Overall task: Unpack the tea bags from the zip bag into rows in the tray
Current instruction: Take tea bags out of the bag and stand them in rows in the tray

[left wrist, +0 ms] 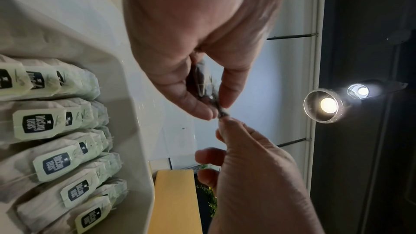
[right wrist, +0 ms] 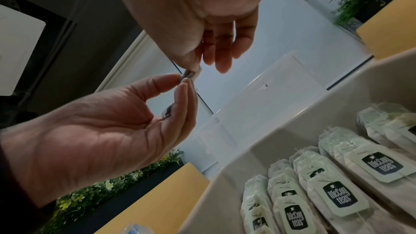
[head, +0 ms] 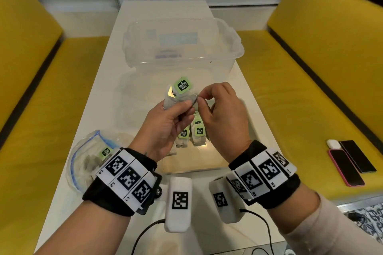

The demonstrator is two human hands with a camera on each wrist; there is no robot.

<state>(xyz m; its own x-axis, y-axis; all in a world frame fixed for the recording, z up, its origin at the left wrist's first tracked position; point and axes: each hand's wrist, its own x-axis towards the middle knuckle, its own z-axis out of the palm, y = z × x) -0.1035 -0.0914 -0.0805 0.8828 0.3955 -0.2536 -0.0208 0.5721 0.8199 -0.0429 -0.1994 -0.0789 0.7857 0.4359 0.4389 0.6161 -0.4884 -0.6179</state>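
Above the beige tray (head: 186, 164) my left hand (head: 186, 107) grips a small bunch of tea bags (head: 170, 100); a green tag (head: 182, 86) sticks up from it. Thumb and forefinger of my right hand (head: 200, 99) pinch the edge of one tea bag right beside my left thumb. The left wrist view has the left hand (left wrist: 216, 111) on top and the right hand (left wrist: 225, 122) below, fingertips meeting. The right wrist view shows the same pinch by the right hand (right wrist: 191, 72) and left hand (right wrist: 180, 81). Rows of tea bags (right wrist: 337, 197) lie in the tray (left wrist: 133, 113). The zip bag (head: 87, 157) lies open at the left with several tea bags inside.
A clear plastic tub (head: 182, 47) stands behind the tray on the white table (head: 99, 80). Yellow benches (head: 300, 89) run along both sides. Two phones (head: 350, 161) and a small white case (head: 333, 144) lie on the right bench. Cables (head: 145, 232) hang at the near table edge.
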